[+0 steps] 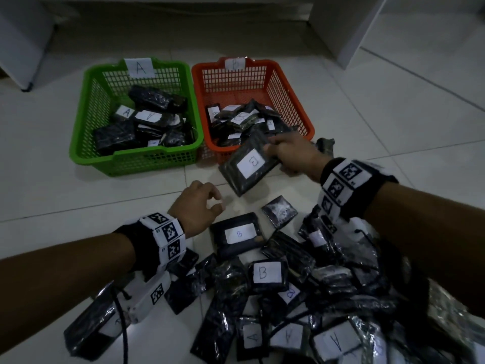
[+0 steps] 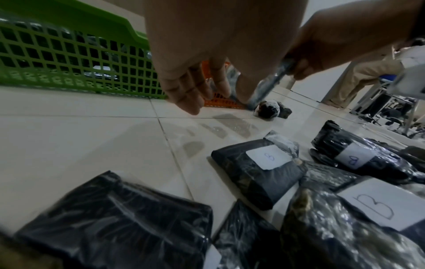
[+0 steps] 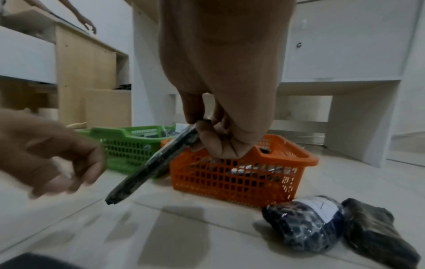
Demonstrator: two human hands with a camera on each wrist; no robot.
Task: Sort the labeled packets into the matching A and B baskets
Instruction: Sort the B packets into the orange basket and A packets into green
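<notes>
heaped closest to the camera, a pile of packets (image 1: 275, 298) lies on the tiled floor (image 1: 52, 195), too overlapped to count; each is a flat dark rectangle in glossy crinkled plastic, and many show a white paper label. among the readable labels are three marked a along the near edge and at least three marked b. two baskets of slotted plastic mesh stand side by side beyond the pile: the green basket (image 1: 86, 143) tagged a and the orange basket (image 1: 296, 101) tagged b, both holding several packets, those in the green one labelled a where readable. the right hand (image 1: 294, 153) pinches one labelled packet (image 1: 249, 166) by its corner, tilted, at the orange basket's near rim. the left hand (image 1: 196, 206) hovers low over the floor, fingers loosely curled and holding nothing.
</notes>
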